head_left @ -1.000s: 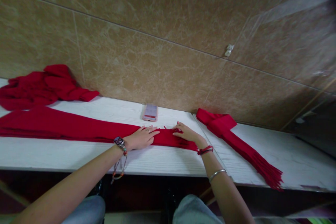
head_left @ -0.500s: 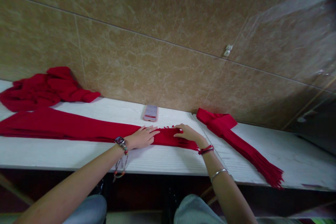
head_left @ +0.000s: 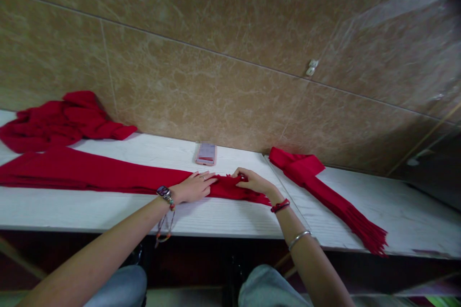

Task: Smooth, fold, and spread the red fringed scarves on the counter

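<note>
A long red scarf [head_left: 118, 171] lies folded lengthwise across the white table, with its fringed end towards the right. Flat on top of it rests my left hand [head_left: 196, 187], fingers stretched out and pressing the cloth down. My right hand [head_left: 254, 183] is curled at the fringed end, thumb and fingers closed on a bit of the scarf. The cloth is bunched up slightly between my two hands. My right palm hides part of the fringe.
Crumpled red cloth [head_left: 68, 122] is heaped at the far left by the tiled wall [head_left: 201, 81]. A phone [head_left: 206, 154] lies behind the scarf. Another folded red scarf [head_left: 324, 194] with fringe lies to the right, past a seam in the white table [head_left: 118, 211].
My right hand has shifted slightly left, and its fingers have drawn closer together on the scarf. The fringed end is more bunched. My left hand has stayed almost still.
</note>
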The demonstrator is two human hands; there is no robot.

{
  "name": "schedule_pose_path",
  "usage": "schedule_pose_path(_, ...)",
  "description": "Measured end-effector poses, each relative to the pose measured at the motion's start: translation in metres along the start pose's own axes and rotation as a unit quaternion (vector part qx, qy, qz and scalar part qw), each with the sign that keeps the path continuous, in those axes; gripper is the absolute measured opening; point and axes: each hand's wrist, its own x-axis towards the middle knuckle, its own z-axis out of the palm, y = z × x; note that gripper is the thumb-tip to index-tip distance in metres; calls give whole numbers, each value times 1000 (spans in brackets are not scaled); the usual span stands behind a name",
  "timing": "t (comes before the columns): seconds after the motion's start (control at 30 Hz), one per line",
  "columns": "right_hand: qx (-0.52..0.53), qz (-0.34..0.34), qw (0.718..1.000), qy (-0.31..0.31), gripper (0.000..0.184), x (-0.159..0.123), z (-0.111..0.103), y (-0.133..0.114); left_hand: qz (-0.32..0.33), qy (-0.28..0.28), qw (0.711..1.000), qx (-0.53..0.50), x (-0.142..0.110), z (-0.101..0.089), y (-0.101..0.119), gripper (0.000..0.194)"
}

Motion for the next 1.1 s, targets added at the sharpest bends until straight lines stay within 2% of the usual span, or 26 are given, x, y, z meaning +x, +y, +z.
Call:
schedule_pose_path(0.13,-29,10,999,-21,30,-1,-2,-10,-2,1,1000,4,0,0,0,45)
schedule_pose_path(0.27,-118,54,990,-46,20,-4,-13,-13,5,-3,1000,13,-1,0,0,46)
schedule_pose_path(0.4,-227,101,966,-66,22,-11,-28,-10,2,-12,1000,12,-1,-1,-1,46)
schedule_pose_path(0.53,-293,173,937,-77,26,-33,-51,3,-2,-8,1000,8,0,1,-2,46)
schedule_pose_path(0.67,-339,270,900,-40,11,-58,-77,19,-2,-3,1000,16,1,3,-3,46)
schedule_pose_path(0.73,-353,261,898,24,9,-60,-82,20,-2,-1,1000,18,1,4,-3,46)
schedule_pose_path(0.83,-308,134,933,127,14,-44,-67,12,5,6,1000,28,1,2,-2,45)
schedule_pose_path(0.9,-250,51,957,141,17,-27,-45,4,22,17,999,41,1,-2,1,44)
schedule_pose_path(1.0,-227,26,972,63,21,-6,-11,-2,36,10,999,37,1,-8,8,43)
schedule_pose_path(1.1,-263,65,962,-20,24,-5,-1,7,6,-44,999,7,3,-10,14,46)
